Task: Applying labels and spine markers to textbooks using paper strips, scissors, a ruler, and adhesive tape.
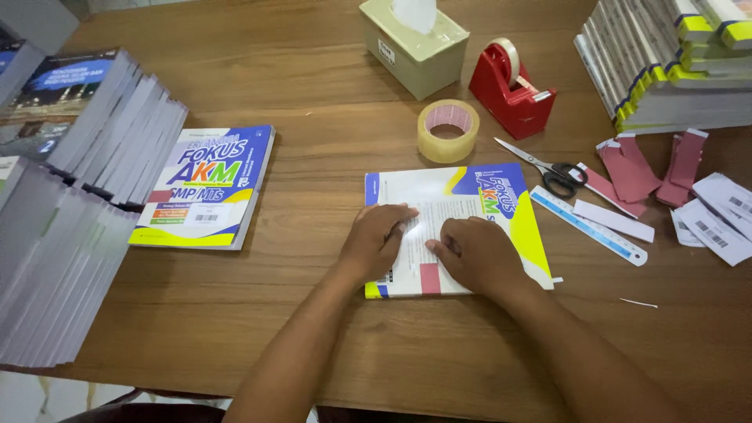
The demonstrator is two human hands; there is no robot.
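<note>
1. Hands flat on a book: the left hand (378, 239) and the right hand (472, 252) both press palm-down on the open book (454, 227) that lies in the middle of the wooden table (313, 94); the fingers are spread loosely, gripping nothing, and their tips nearly meet over a white slip on the page
2. A small pink label (429, 278) sits on the book's near edge, between the two wrists
3. Just beyond the book lie a roll of clear tape (447, 130), a red tape dispenser (511, 88) and a beige tissue box (413, 43)
4. To the right of the book are black-handled scissors (548, 168), a ruler (589, 225), loose pink strips (630, 172) and white barcode stickers (717, 215)
5. A closed book of the same kind (207, 186) lies well to the left, beside tall stacks of books (70, 211); another stack (666, 63) stands at the far right
</note>
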